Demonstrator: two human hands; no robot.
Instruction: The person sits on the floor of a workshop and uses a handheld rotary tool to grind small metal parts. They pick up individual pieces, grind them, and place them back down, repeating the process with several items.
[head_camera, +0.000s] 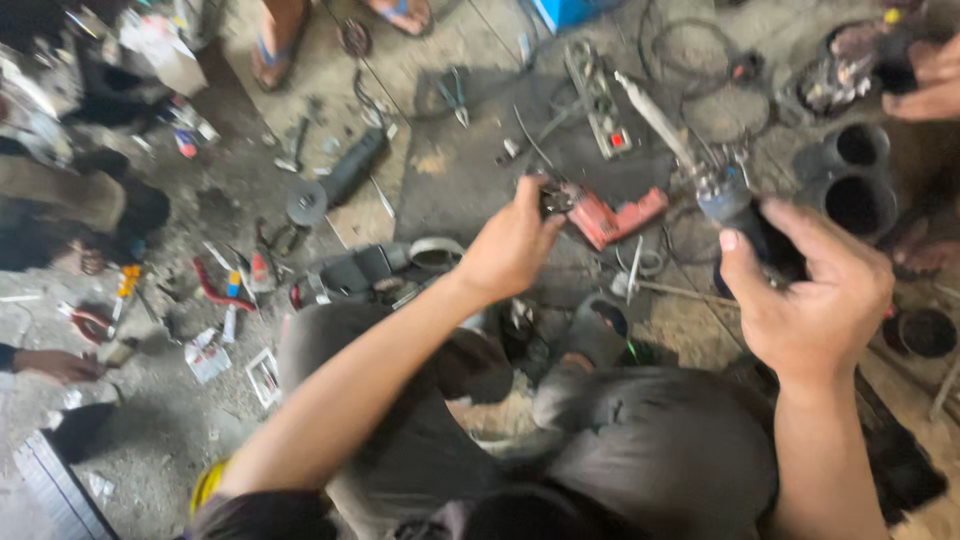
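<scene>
**Both hands up over the floor clutter**

My left hand (510, 245) is out in front, fingers pinched tight on a small dark part (553, 198) held at the fingertips; it's blurred, so I can't tell what kind of part it is. Just beyond that hand, on the floor, lies a red drill (615, 217), its nose close to the part. My right hand (815, 290) is curled around a dark tool (735, 205) with a blue band, thumb up on the near side; a long pale tip (655, 115) runs up and away from that hand, toward the left. Whether the grip is firm or loose I can't tell, but the hand is closed round the tool body.

Left of my left hand, a grinder (335, 180) lies on a board, and nearer, a black tool body (355, 270) rests on the floor with a grey ring (437, 252) touching it. Beyond both hands sits a power strip (598, 110), with pliers (455, 95) to its left. Right of my right hand stand two black pipe ends (850, 175), open side up. Below my hands are my grey-trousered knees (640, 440). At the far top right, another person's hand (925, 80) holds something dark.
</scene>
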